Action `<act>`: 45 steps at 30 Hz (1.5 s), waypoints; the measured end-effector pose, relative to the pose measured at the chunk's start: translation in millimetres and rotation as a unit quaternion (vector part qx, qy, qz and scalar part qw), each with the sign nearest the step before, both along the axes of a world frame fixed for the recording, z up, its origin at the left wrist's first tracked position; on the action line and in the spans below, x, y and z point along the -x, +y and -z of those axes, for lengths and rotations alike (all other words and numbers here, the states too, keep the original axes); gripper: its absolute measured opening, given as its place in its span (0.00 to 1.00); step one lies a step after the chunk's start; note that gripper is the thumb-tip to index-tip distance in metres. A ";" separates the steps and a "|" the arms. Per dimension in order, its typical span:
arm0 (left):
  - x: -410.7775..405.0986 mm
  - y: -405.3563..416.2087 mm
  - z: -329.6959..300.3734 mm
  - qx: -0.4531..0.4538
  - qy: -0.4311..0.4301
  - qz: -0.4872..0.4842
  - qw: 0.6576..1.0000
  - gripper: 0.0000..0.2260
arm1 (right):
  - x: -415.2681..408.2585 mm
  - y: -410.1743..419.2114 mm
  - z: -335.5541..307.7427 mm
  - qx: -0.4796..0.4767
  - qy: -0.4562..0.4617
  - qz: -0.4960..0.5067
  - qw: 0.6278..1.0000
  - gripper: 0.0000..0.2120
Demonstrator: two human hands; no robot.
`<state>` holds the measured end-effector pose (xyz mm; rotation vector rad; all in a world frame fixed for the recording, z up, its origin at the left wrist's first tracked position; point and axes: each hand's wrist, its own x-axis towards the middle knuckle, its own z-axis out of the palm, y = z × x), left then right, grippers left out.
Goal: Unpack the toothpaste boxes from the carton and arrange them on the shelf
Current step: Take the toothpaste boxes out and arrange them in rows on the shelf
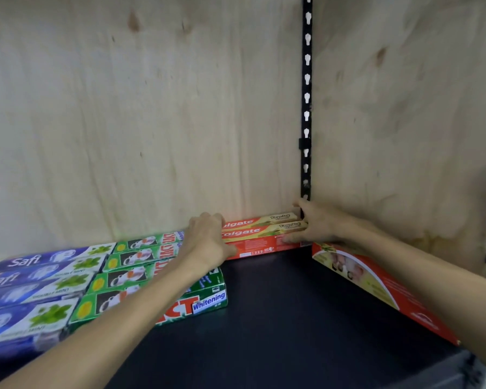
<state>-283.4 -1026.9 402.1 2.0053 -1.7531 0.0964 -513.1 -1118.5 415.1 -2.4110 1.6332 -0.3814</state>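
Two red Colgate boxes (260,231) lie side by side against the back wall, at the shelf's (278,318) rear edge. The left hand (211,237) grips their left end and the right hand (314,223) their right end, probably to square them beside the green boxes (141,265). The carton seems out of view.

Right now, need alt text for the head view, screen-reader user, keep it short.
Both hands hold the ends of two red Colgate boxes lying against the shelf's plywood back wall: left hand on their left end, right hand on their right. Green boxes and blue Safi boxes lie in rows to the left on the black shelf; another red box lies at right.
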 end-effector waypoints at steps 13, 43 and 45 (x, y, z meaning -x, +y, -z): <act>40.8 47.2 3.1 0.071 0.131 0.097 0.984 0.17 | 28.6 107.4 -9.0 0.127 -0.095 0.032 0.987 0.33; 40.8 161.7 16.7 -0.086 0.280 0.287 0.912 0.24 | 47.8 212.3 49.0 0.061 -0.348 -0.031 0.935 0.14; 34.6 167.0 19.0 -0.070 0.295 0.296 0.906 0.21 | 48.8 203.3 48.7 0.130 -0.366 0.010 0.921 0.14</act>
